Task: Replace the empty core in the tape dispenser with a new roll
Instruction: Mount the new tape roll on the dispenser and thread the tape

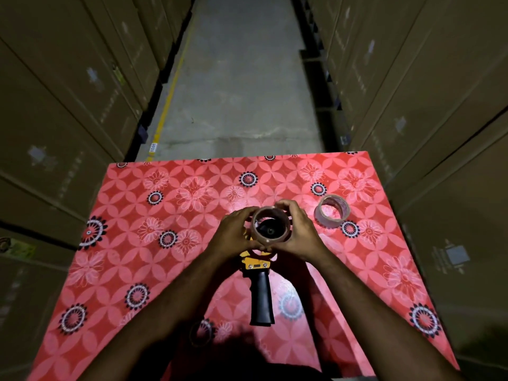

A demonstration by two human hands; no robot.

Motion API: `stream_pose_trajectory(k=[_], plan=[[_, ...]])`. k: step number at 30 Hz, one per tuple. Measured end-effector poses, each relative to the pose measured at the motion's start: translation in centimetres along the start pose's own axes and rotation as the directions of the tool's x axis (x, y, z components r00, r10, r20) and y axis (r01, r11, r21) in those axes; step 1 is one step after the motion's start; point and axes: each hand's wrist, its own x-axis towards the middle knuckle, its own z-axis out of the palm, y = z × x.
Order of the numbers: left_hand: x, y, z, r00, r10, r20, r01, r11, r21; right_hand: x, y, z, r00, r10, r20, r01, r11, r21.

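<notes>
Gripping a brown ring (270,226) from both sides, the left hand (235,233) and right hand (298,232) close their fingers around its rim and hold it over the head of the tape dispenser (259,281).

Near: the dispenser's black handle points back toward the person; its yellow frame sits just under the hands, lying on the bench (115,270) with its red flower-print cover.

At the dispenser head: a dark hub shows through the ring's centre. Cannot tell whether the ring is seated on the hub or lifted clear. Thin wall, so probably the empty core, though a thin roll is not ruled out.

Beyond and to the right of the dispenser: a second ring, the pale roll (332,211), stands tilted on the bench, apart from the right hand. Likely the new roll, untouched.

Risks, as judged:
- Neither hand pins the dispenser. Pulling a tight ring could drag or tip the whole body.
- Uneven pull from one side could cock the ring on the hub and jam it.
- Fingers work close to the front of the frame, where a cutter blade may sit; it is hidden by the hands.
- The pale roll, resting on its edge, could roll away if knocked.
- Dim light makes tape direction easy to misjudge when loading.
</notes>
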Motion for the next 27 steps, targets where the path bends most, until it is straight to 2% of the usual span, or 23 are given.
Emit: stream_pose_trajectory(k=[10,15,18,24,27], plan=[[0.8,-1.0,1.3,0.999,-0.051,0.017,0.051,0.998,0.021,0.2,1.3,0.4,1.0,0.023,0.014,-0.023,1.0,-0.009],[1.0,-1.3,2.0,1.0,-0.022,-0.012,0.022,1.0,0.006,0.4,1.9,0.0,0.998,0.055,0.016,-0.055,0.998,0.015],[1.2,-1.2,2.3,0.999,-0.025,-0.026,0.026,0.997,0.07,0.1,2.0,-0.3,0.996,0.081,0.028,-0.082,0.997,0.007],[1.4,-1.6,2.4,0.998,-0.068,-0.004,0.068,0.995,0.075,0.9,1.5,-0.3,0.996,0.061,0.07,-0.056,0.995,-0.078],[1.6,-1.6,2.2,0.998,-0.062,0.018,0.061,0.995,0.078,1.2,1.6,-0.2,0.996,-0.004,0.093,0.018,0.99,-0.143]])
